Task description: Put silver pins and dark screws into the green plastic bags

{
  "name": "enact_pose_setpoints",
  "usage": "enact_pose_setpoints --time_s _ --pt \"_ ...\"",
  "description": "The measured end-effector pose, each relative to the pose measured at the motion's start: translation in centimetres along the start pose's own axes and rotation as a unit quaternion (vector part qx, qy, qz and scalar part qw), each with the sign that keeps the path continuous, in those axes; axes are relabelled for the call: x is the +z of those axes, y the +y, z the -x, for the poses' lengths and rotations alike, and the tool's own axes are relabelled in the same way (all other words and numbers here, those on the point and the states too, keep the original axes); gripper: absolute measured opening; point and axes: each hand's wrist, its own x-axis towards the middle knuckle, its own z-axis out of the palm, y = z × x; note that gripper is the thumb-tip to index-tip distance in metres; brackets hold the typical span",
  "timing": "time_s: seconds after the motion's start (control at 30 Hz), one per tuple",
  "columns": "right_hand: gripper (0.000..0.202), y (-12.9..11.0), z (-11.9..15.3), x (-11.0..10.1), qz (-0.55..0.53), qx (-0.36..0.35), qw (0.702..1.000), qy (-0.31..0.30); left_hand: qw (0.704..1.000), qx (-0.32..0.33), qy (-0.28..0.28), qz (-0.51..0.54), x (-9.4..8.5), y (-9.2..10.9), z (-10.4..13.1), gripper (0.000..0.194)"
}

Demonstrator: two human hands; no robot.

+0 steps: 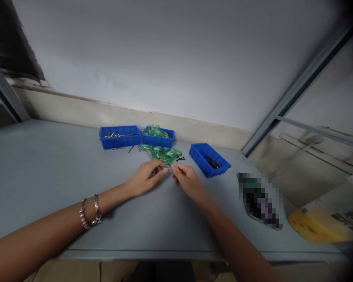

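My left hand pinches a thin, pale, pin-like piece between thumb and forefinger, its end pointing at my right hand. Close beside it, my right hand has its fingers pressed together; a tiny dark bit shows near the tips, too small to name. Just beyond both hands lies a pile of green plastic packets with white pieces inside. Several dark screws are loose at the pile's right side.
Blue bins stand along the wall: the left bin holds thin metal pieces, the middle bin green packets, the right bin dark screws. A pixelated object and a yellow-and-clear container sit at the right of the grey table.
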Motion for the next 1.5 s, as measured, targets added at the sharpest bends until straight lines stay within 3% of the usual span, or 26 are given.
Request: enact_pose_setpoints --time_s 0.13,0.33,0.67,0.9,1.23,1.5 --pt "0.029 0.34 -0.03 -0.11 -0.016 0.000 1.000 -0.001 1.000 0.010 -0.012 -0.010 -0.20 -0.04 -0.04 0.041" --pt "0.026 0.47 0.11 0.24 -0.031 -0.001 1.000 -0.004 1.000 0.010 -0.004 0.005 -0.09 0.13 0.00 0.037" --pt "0.039 0.98 -0.02 0.30 -0.032 0.009 0.999 0.016 0.999 0.013 0.025 0.014 0.36 -0.46 0.13 0.026" --pt "0.028 0.48 0.05 0.19 -0.031 0.022 0.999 0.010 1.000 0.009 0.005 -0.006 -0.08 -0.22 0.05 0.039" --pt "0.037 0.58 0.03 0.32 -0.014 0.002 1.000 0.023 0.999 0.020 0.027 -0.001 0.13 -0.44 0.03 0.032" --pt "0.026 0.45 0.02 0.22 -0.007 0.007 1.000 0.009 1.000 0.007 0.009 -0.006 -0.02 -0.51 -0.04 0.042"
